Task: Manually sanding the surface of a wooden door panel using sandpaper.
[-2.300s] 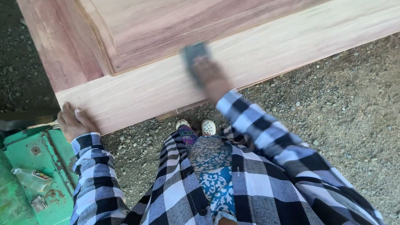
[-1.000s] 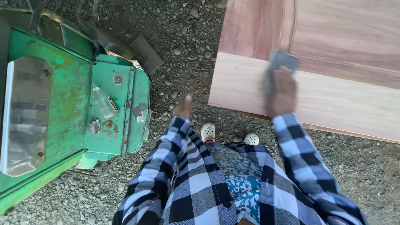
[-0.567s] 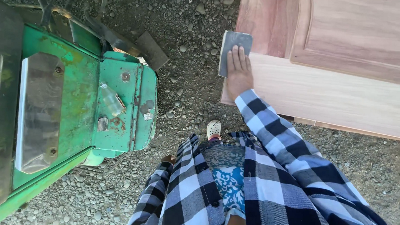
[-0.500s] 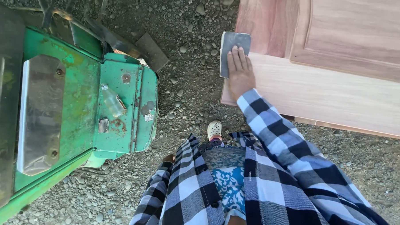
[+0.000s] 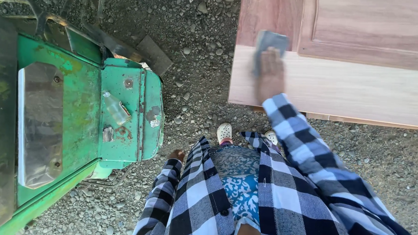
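The grey sanding pad (image 5: 268, 46) lies near the left corner of the wooden door panel (image 5: 358, 85), pressed flat under the right hand (image 5: 270, 73), while the left hand (image 5: 175, 155) hangs free; sanding seems underway, needing even strokes.

Right hand (image 5: 270, 73) with grey sanding pad (image 5: 267, 47) slid right since 0.5 s ago: pad was hanging over the wooden panel's (image 5: 358, 85) left edge, now fully on the board near the corner, hand motion-blurred. Compared with 1.0 s ago, hand sits further left and higher. Left hand (image 5: 175, 154) now shows low by the green machine (image 5: 121, 110); 2.3 s ago it gripped the panel edge. Second white shoe (image 5: 271, 136) visible again
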